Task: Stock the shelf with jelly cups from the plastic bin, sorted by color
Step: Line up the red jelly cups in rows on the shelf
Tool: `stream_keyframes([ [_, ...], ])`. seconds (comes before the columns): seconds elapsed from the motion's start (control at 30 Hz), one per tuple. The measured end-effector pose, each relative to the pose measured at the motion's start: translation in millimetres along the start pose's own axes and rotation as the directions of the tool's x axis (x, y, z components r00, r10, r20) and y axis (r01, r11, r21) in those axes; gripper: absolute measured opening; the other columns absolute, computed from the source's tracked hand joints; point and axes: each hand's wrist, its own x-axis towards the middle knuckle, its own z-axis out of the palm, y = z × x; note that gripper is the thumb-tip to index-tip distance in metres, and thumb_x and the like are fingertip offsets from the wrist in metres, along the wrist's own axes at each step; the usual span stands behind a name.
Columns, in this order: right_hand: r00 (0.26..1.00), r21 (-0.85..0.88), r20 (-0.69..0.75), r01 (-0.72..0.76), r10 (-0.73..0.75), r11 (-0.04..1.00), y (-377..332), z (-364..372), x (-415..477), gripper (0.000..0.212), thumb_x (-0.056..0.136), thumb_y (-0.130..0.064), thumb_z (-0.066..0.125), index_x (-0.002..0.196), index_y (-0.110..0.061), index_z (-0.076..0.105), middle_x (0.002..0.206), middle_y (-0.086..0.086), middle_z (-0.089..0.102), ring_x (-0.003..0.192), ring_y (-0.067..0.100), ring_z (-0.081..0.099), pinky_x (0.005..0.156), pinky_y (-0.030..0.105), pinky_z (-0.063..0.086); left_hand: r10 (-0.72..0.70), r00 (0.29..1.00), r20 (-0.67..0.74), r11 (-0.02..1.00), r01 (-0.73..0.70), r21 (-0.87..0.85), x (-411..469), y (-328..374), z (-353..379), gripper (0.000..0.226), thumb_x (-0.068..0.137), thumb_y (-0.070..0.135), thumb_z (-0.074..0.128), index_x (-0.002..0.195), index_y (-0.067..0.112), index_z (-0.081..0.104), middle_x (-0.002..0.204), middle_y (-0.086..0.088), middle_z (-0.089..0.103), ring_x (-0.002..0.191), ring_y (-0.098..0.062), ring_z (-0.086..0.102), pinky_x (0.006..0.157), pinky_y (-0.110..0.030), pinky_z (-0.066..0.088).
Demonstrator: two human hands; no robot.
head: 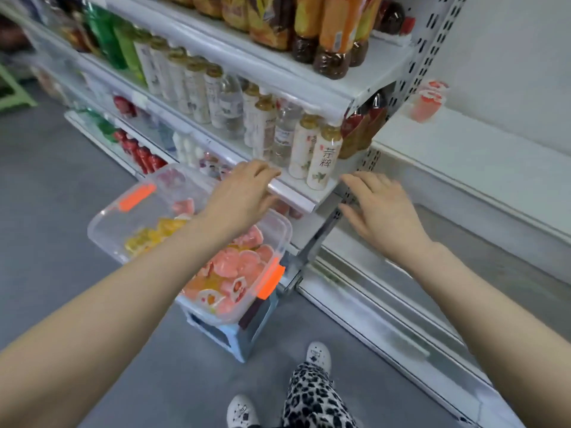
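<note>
Both hands are empty right now. The left hand (239,196) is reaching over the bin (102,223), fingers loosely curled and a bit apart, tips resting on the front edge of the shelf (296,200) that carries the white bottles (323,162). The right hand (381,211) hovers by the shelf's end corner near the perforated upright (349,193), fingers spread and relaxed, not pinching anything.

The clear bin with orange latches (272,281) sits on a small light blue stool (228,336) on the grey floor (61,186), right below the left forearm. Jelly cups (244,264) are still piled inside it: mostly pink ones toward the near end, yellow ones (148,237) on the left side. Can't tell how many, it's kind of blurry. Down below you can see leopard-print trousers (312,400) and white shoes (318,355).
</note>
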Motion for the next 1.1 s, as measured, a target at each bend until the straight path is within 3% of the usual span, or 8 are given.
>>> stream_keyframes([
  [0.23, 0.973, 0.217, 0.086, 0.191, -0.213, 0.957, -97.4, 83.7, 12.2, 0.047, 0.087, -0.038, 0.049, 0.123, -0.011, 0.063, 0.112, 0.009, 0.066, 0.098, 0.032, 0.064, 0.083, 0.038, 0.046, -0.329, 0.943, 0.056, 0.944, 0.329, 0.018, -108.6, -78.3, 26.1, 0.041, 0.083, 0.023, 0.073, 0.121, 0.01, 0.063, 0.112, -0.013, 0.063, 0.101, -0.037, 0.058, 0.084, -0.044, 0.049],
  [0.33, 0.93, 0.268, 0.205, 0.245, -0.303, 0.932, -126.7, 118.5, 25.8, 0.048, 0.081, -0.029, 0.066, 0.127, -0.014, 0.061, 0.116, 0.008, 0.067, 0.098, 0.033, 0.065, 0.082, 0.042, 0.051, -0.437, 0.895, 0.096, 0.9, 0.435, 0.038, -140.3, -95.4, 42.4, 0.039, 0.08, 0.02, 0.076, 0.115, 0.009, 0.066, 0.106, -0.013, 0.064, 0.095, -0.038, 0.059, 0.081, -0.043, 0.05],
  [0.47, 0.774, 0.36, 0.464, 0.278, -0.43, 0.89, -158.7, 159.4, 51.0, 0.056, 0.081, -0.014, 0.069, 0.135, -0.021, 0.054, 0.138, 0.001, 0.055, 0.124, 0.03, 0.052, 0.1, 0.043, 0.045, -0.55, 0.825, 0.128, 0.835, 0.548, 0.049, -164.0, -112.1, 62.5, 0.036, 0.081, 0.017, 0.074, 0.116, 0.01, 0.067, 0.108, -0.014, 0.065, 0.099, -0.039, 0.058, 0.089, -0.045, 0.048],
  [0.57, 0.646, 0.383, 0.523, 0.405, -0.556, 0.83, -174.7, 186.9, 64.8, 0.051, 0.085, -0.003, 0.057, 0.132, -0.021, 0.057, 0.139, -0.001, 0.052, 0.131, 0.025, 0.044, 0.106, 0.041, 0.038, -0.576, 0.809, 0.116, 0.816, 0.576, 0.037, -165.8, -115.0, 69.5, 0.034, 0.081, 0.016, 0.074, 0.115, 0.011, 0.068, 0.108, -0.011, 0.067, 0.101, -0.036, 0.059, 0.09, -0.042, 0.048],
  [0.67, 0.576, 0.379, 0.547, 0.477, -0.607, 0.793, -182.5, 204.6, 68.1, 0.041, 0.089, -0.003, 0.053, 0.127, -0.016, 0.061, 0.134, 0.003, 0.057, 0.129, 0.026, 0.045, 0.105, 0.04, 0.037, -0.58, 0.807, 0.112, 0.813, 0.581, 0.033, -165.6, -116.8, 71.4, 0.031, 0.083, 0.017, 0.072, 0.114, 0.012, 0.068, 0.107, -0.01, 0.067, 0.098, -0.034, 0.06, 0.089, -0.041, 0.049],
  [0.83, 0.643, 0.434, 0.498, 0.396, -0.582, 0.809, -178.0, 206.6, 69.5, 0.042, 0.086, -0.007, 0.063, 0.126, -0.019, 0.062, 0.129, 0.001, 0.062, 0.123, 0.025, 0.052, 0.104, 0.039, 0.039, -0.567, 0.815, 0.117, 0.823, 0.564, 0.062, -165.3, -118.3, 72.5, 0.032, 0.082, 0.019, 0.073, 0.113, 0.012, 0.068, 0.105, -0.01, 0.067, 0.095, -0.034, 0.061, 0.085, -0.04, 0.051],
  [0.97, 0.79, 0.443, 0.461, 0.191, -0.405, 0.876, -160.0, 186.9, 73.1, 0.063, 0.083, -0.024, 0.073, 0.138, -0.021, 0.044, 0.134, 0.006, 0.056, 0.118, 0.028, 0.056, 0.097, 0.042, 0.044, -0.56, 0.809, 0.18, 0.827, 0.56, 0.051, -145.3, -127.0, 73.6, 0.041, 0.089, 0.028, 0.066, 0.128, 0.013, 0.059, 0.122, -0.01, 0.06, 0.11, -0.031, 0.054, 0.095, -0.039, 0.044],
  [1.1, 0.877, 0.461, 0.419, 0.018, -0.235, 0.887, -141.9, 175.0, 68.3, 0.058, 0.089, -0.032, 0.063, 0.14, -0.027, 0.034, 0.126, 0.006, 0.058, 0.108, 0.028, 0.06, 0.087, 0.041, 0.05, -0.529, 0.811, 0.25, 0.847, 0.52, 0.108, -99.5, -150.3, 91.1, 0.051, 0.096, 0.032, 0.055, 0.143, 0.018, 0.042, 0.139, -0.01, 0.046, 0.127, -0.032, 0.041, 0.106, -0.04, 0.035],
])
